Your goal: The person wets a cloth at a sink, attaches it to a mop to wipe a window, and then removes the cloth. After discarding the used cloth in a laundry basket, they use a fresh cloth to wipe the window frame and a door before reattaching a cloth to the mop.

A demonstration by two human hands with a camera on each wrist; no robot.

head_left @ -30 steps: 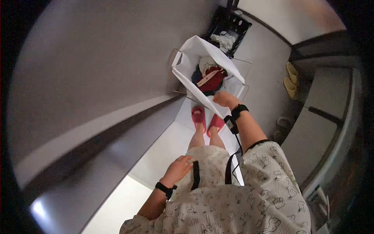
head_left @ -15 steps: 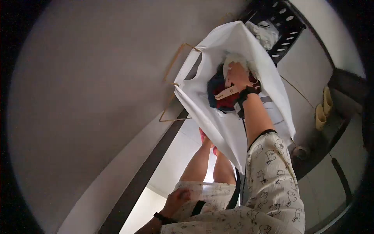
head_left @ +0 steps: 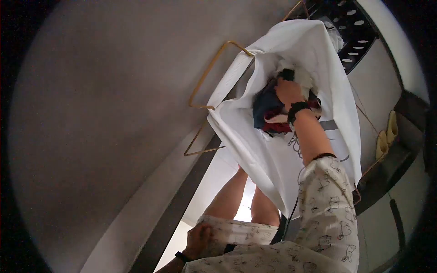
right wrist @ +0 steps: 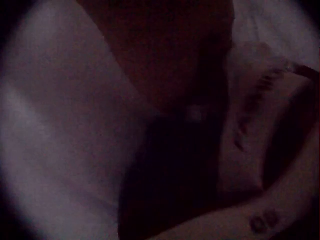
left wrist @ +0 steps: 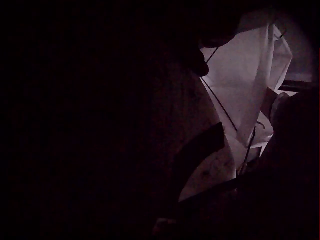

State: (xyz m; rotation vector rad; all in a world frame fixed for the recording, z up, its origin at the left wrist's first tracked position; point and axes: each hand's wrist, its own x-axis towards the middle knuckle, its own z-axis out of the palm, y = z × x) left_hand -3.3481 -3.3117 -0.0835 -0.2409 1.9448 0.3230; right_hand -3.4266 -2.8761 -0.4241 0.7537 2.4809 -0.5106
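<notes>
A large white paper bag (head_left: 261, 145) stands with its mouth open towards me, clothes bunched inside. My right hand (head_left: 289, 93) reaches deep into it, fingers curled at a small black piece of cloth (head_left: 286, 74). Under that hand lie navy clothing (head_left: 264, 105), dark red cloth (head_left: 282, 127) and a pale lettered strip (head_left: 275, 118); whitish fabric (head_left: 302, 77) bunches behind. In the dim right wrist view, the lettered strip (right wrist: 247, 125) runs beside dark cloth (right wrist: 170, 170). My left hand (head_left: 199, 236) rests on the patterned clothing at my thigh, holding nothing visible.
Stiff brown handles (head_left: 200, 86) stick out from the bag's left side. A black perforated crate (head_left: 355, 41) with whitish stuff in it is behind the bag. Yellow slippers (head_left: 387, 136) lie at the right, beside a dark ledge. A grey wall (head_left: 114, 91) fills the left.
My right hand has gone from over the bag's near rim down into the clothes and now grips black cloth. The bag appears larger and closer. My left hand stays at my thigh.
</notes>
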